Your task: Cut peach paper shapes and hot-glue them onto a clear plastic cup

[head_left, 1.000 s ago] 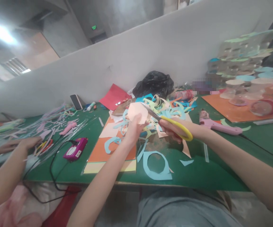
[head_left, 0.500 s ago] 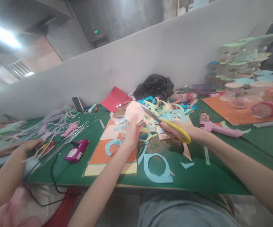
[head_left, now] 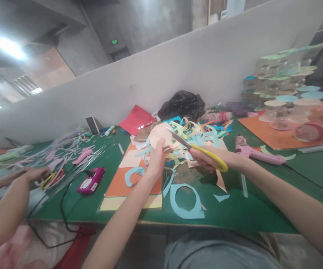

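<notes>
Pinching the peach paper piece (head_left: 161, 135) aloft at 12 o'clock, your left hand (head_left: 156, 158) fed it while your right hand (head_left: 206, 158) gripped the yellow scissors (head_left: 200, 149) (turning paper, not blades, seemed wisest).

Green table (head_left: 234, 209) under paper scraps (head_left: 186, 198), glue gun (head_left: 258, 154).

Hidden, blurred and cut-off parts around the black bag (head_left: 182, 105)

To the right of it, a small patch is pixelated. Far left, a co-worker's arm (head_left: 1, 215) is cut by the edge. Below, part of the pale paper piece (head_left: 161, 135) is covered by the left hand (head_left: 156, 158).
</notes>
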